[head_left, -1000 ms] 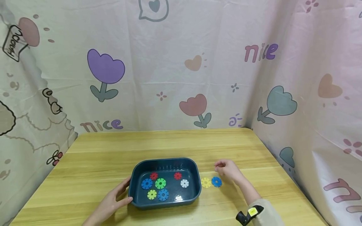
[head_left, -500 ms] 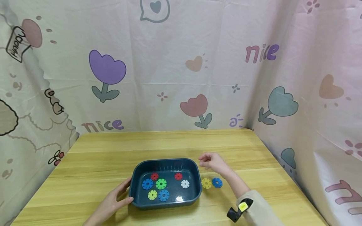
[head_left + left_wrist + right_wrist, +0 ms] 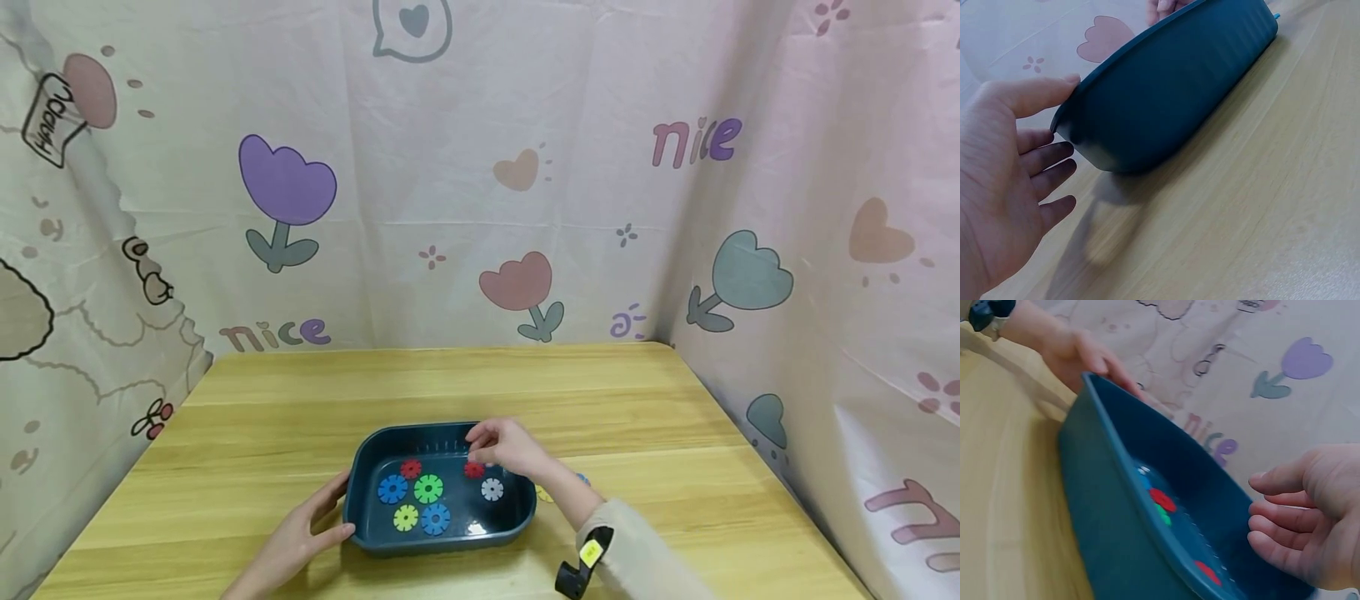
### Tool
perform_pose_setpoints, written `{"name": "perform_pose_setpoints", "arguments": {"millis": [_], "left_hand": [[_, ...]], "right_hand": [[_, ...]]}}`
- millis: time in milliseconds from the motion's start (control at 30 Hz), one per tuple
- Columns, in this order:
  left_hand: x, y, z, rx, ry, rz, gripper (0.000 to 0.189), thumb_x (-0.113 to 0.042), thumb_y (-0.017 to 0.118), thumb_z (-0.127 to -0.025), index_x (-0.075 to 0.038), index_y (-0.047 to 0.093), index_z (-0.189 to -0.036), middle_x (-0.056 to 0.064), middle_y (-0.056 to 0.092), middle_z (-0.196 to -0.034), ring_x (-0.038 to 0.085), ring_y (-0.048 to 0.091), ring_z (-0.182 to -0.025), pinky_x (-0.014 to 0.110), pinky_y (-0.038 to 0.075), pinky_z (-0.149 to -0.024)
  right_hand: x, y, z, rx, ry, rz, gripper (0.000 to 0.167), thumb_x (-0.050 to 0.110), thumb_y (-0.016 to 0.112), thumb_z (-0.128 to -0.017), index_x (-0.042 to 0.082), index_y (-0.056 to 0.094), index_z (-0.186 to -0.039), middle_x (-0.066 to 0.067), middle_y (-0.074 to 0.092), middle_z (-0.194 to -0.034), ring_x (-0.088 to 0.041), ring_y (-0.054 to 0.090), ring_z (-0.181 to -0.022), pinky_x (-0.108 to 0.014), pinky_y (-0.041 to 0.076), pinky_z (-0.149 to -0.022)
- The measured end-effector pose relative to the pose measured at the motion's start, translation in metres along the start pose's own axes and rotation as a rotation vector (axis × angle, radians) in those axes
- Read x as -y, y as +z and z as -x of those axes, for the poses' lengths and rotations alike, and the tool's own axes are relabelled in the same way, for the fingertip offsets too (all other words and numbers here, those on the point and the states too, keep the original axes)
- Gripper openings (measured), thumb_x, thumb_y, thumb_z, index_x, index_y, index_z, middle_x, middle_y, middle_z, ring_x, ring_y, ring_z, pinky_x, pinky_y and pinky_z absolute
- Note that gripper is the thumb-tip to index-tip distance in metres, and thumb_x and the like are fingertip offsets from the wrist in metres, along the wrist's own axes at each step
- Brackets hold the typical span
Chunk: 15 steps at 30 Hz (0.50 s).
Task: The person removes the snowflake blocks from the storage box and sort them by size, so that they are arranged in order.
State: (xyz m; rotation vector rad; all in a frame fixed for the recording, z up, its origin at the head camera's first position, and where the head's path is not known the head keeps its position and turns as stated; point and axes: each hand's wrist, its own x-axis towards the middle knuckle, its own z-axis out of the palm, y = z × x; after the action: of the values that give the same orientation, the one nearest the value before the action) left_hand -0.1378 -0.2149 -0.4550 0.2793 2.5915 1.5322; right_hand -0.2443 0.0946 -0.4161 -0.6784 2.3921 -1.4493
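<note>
A dark teal plastic basin (image 3: pixel 442 546) stands on the wooden table. My left hand (image 3: pixel 300 533) is at its left end; in the left wrist view the thumb touches the rim and the other fingers lie relaxed beside the wall. Over the back right part of the basin is my right hand (image 3: pixel 512 447), its fingers loosely bent. The right wrist view shows a gap between thumb and fingers, with nothing visible in it. Notched plastic discs lie inside: two red, including one red disc (image 3: pixel 474 470) below the right hand, a white disc (image 3: pixel 492 489), a green disc (image 3: pixel 428 489), and several others.
Just right of the basin, partly hidden by the right forearm, a yellow disc (image 3: pixel 544 494) and a blue disc (image 3: pixel 582 478) lie on the table (image 3: pixel 300 400). A printed curtain (image 3: pixel 420 167) hangs behind the table and along both sides.
My right hand has moved left, from above the table beside the yellow and blue discs to over the basin. The left hand stays at the basin's left end.
</note>
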Motion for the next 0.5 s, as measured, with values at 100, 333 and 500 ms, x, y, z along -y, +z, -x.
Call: {"name": "perform_pose_setpoints", "arguments": {"millis": [100,333,500], "left_hand": [[0.000,0.001,0.000,-0.002,-0.003,-0.007,0.068,-0.023,0.061,-0.090,0.001,0.027,-0.144,0.024,0.031,-0.145,0.041,0.030,-0.131,0.041,0.039,-0.100],[0.001,0.002,0.001,-0.007,-0.030,-0.019,0.069,-0.025,0.062,-0.089,0.000,0.027,-0.144,0.023,0.031,-0.145,0.040,0.030,-0.131,0.037,0.038,-0.101],[0.001,0.002,0.001,-0.007,-0.023,-0.015,0.069,-0.024,0.062,-0.089,0.001,0.027,-0.144,0.023,0.031,-0.145,0.040,0.030,-0.131,0.039,0.038,-0.100]], "right_hand": [[0.002,0.012,-0.004,0.019,-0.004,0.002,0.027,0.006,0.070,-0.081,-0.006,0.062,-0.104,-0.003,0.063,-0.085,-0.014,0.059,-0.073,-0.029,0.053,-0.065],[0.002,0.038,-0.015,0.060,0.040,0.022,0.027,0.008,0.072,-0.079,-0.001,0.064,-0.104,0.001,0.061,-0.084,-0.011,0.057,-0.073,-0.025,0.050,-0.065],[-0.001,0.053,-0.019,0.060,0.052,0.051,0.028,0.006,0.074,-0.077,0.000,0.065,-0.102,-0.001,0.062,-0.086,-0.011,0.055,-0.077,-0.025,0.049,-0.067]]}}
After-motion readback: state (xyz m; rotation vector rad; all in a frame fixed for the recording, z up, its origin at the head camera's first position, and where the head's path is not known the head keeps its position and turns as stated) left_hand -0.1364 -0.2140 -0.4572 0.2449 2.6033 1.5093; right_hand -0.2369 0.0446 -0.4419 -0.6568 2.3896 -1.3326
